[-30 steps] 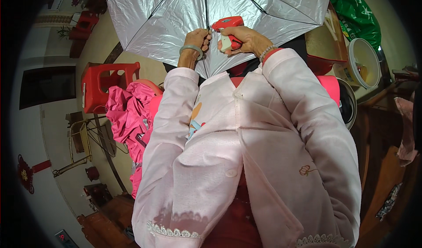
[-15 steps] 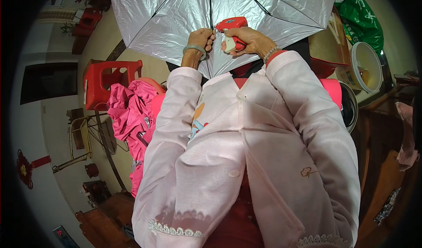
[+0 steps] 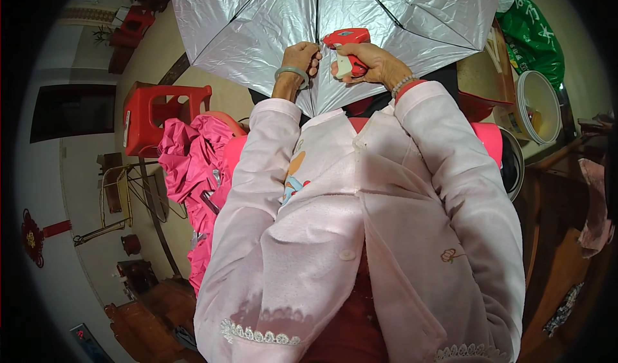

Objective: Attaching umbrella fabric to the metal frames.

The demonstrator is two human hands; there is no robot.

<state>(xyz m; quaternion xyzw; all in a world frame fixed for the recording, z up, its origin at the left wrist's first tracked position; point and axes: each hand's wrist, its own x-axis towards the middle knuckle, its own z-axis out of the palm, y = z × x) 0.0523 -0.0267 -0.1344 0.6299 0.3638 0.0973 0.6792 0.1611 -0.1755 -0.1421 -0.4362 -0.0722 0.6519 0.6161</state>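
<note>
An opened umbrella canopy (image 3: 428, 9) of crinkled silver fabric, crossed by thin black ribs (image 3: 380, 4), spreads in front of me at the top. My left hand (image 3: 300, 59), with a bracelet on its wrist, is closed with fingers pinched at the lower end of the middle rib (image 3: 317, 9). Just right of it, my right hand (image 3: 381, 65) wraps round a red-and-white hand tool (image 3: 347, 38). The tool's nose points left, close to that rib and my left fingertips. Exactly what lies between the left fingertips is too small to make out.
Crumpled pink fabric (image 3: 193, 150) lies at my left, beside a red plastic stool (image 3: 145, 121). White buckets (image 3: 531, 109) and a green bag (image 3: 531, 35) stand at the right. Wooden furniture (image 3: 560, 279) is at the lower right, and a bamboo frame (image 3: 116, 195) at the far left.
The whole view has shifted slightly, so the umbrella and both hands appear a little farther right. Both hands keep their grips, with the tool still beside the rib.
</note>
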